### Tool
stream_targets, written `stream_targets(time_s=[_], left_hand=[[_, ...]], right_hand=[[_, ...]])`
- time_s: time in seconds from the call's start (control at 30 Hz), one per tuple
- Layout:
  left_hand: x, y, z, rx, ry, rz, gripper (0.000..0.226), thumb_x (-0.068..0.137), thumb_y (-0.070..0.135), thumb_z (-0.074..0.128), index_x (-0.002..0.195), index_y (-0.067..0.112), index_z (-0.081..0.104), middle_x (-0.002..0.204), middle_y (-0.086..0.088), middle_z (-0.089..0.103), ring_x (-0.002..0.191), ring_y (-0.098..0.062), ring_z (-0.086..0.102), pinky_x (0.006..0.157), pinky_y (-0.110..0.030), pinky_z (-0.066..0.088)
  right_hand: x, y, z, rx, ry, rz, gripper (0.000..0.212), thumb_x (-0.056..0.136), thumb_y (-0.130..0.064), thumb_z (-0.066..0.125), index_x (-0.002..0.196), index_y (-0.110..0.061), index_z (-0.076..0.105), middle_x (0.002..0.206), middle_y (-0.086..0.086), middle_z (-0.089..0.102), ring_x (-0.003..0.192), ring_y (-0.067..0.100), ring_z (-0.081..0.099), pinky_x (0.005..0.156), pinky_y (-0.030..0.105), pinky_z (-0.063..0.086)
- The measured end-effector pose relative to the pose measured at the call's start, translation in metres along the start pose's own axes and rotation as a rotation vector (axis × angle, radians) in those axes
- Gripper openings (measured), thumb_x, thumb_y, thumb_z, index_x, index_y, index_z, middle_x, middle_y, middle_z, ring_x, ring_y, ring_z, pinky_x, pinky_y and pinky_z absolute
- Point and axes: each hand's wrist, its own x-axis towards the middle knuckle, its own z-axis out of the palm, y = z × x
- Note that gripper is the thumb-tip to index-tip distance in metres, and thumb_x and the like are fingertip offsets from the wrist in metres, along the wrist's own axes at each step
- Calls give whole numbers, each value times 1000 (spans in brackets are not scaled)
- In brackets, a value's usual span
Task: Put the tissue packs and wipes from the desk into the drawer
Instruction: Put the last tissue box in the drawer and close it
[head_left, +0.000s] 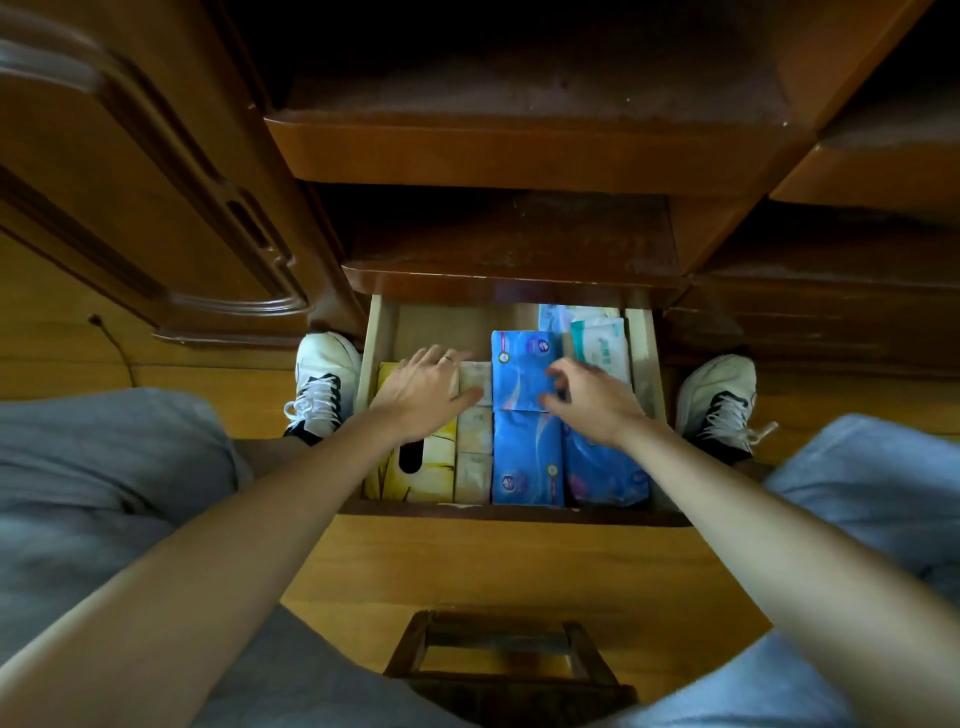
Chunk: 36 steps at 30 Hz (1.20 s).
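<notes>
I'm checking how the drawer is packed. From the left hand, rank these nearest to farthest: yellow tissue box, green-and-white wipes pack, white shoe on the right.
1. Yellow tissue box: directly under the left hand, drawer's left side.
2. Green-and-white wipes pack: drawer's back right corner.
3. White shoe: on the floor, right of the drawer.

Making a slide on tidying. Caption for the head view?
Both hands, left and right, press tissue packs into the open drawer.
</notes>
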Motion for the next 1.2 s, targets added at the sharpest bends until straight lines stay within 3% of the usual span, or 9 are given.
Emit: stream_targets(time_s=[0.1,0.2,0.33,0.5,0.73,0.9,1.07,1.13,1.2], left_hand=[[-48,6,-4,9,-109,76,86,72,92,43,137,35,51,139,9,52,122,-15,55,92,-36,48],[-87,11,-1,38,-264,137,88,59,95,55,126,38,55,127,17,51,105,-7,57,81,-34,53],[-106,15,4,212,-395,237,64,74,69,73,119,25,62,115,8,58,101,-13,59,79,-34,52],[-102,17,1,270,-324,228,21,88,30,74,106,23,69,109,4,70,101,-22,65,74,-34,50],[-82,16,-7,363,-189,253,21,90,29,68,110,25,71,108,6,68,99,-21,65,70,-33,38],[-61,9,-10,377,-122,181,22,92,30,63,113,27,67,115,6,65,110,-19,62,82,-36,47],[-43,8,-5,408,12,85,29,95,19,62,123,25,63,123,4,62,118,-21,55,77,-37,50],[-42,11,3,332,93,-15,34,95,17,62,128,23,62,125,2,57,120,-20,51,80,-35,53],[-47,14,10,189,252,-161,40,92,23,68,131,21,61,127,-1,53,119,-21,49,87,-35,55]], right_hand=[[-40,-6,1,-42,-219,-135,58,82,-76,56,122,-34,58,108,-22,62,97,0,61,72,23,47],[-81,-2,9,-159,-340,-182,62,68,-90,54,109,-43,58,96,-25,62,86,-4,58,65,21,43],[-116,15,26,-452,-249,-305,43,88,-54,66,127,-38,57,125,-11,66,112,18,64,82,35,49],[-113,11,24,-573,-227,-250,28,96,-38,61,124,-33,62,119,-3,71,110,23,65,89,38,52],[-90,16,15,-554,-104,-250,27,96,-37,61,123,-33,64,115,-6,72,107,20,66,87,36,52],[-64,20,12,-523,17,-211,29,94,-42,64,123,-36,64,116,-8,72,109,18,67,84,34,50],[-48,19,13,-464,225,-101,30,91,-41,69,120,-36,65,111,-10,74,105,16,69,75,30,49],[-43,14,15,-394,293,0,37,87,-42,73,121,-35,64,116,-8,72,112,17,64,80,32,50],[-46,9,20,-282,416,100,63,77,-42,82,134,-29,56,134,1,61,127,24,51,94,38,49]])
